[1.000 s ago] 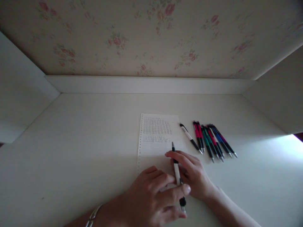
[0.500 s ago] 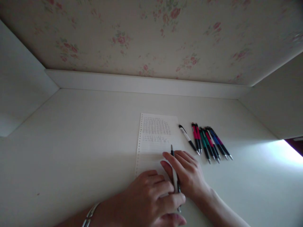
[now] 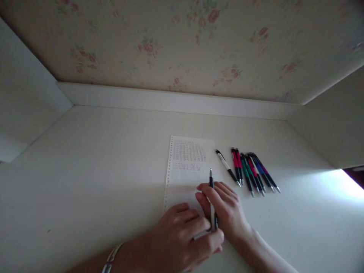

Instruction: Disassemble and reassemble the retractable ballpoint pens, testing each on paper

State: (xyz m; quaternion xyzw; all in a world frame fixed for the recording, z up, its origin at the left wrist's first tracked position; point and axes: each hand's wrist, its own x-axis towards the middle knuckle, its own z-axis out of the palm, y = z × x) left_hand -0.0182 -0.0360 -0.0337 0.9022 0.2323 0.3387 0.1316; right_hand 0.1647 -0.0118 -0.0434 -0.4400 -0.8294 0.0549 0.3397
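Head view, pen (image 3: pixel 212 215) in right hand (image 3: pixel 226 206), in left hand (image 3: pixel 183 235)

The slim black-and-white pen (image 3: pixel 212 212) juts ahead of the grip; smooth white desktop (image 3: pixel 113 163) lies open far left; multicoloured black-gripped pens (image 3: pixel 250 173) obstruct low passage rightward.

Left fingers (image 3: pixel 196 226) and right fingers (image 3: pixel 218 200) hold a pen (image 3: pixel 212 214); more pens (image 3: pixel 247 173) lie beside paper (image 3: pixel 184 180).

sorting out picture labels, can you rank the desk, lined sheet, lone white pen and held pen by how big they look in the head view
1. Desk
2. Lined sheet
3. Held pen and lone white pen, unranked: the held one looks nearer and is partly covered
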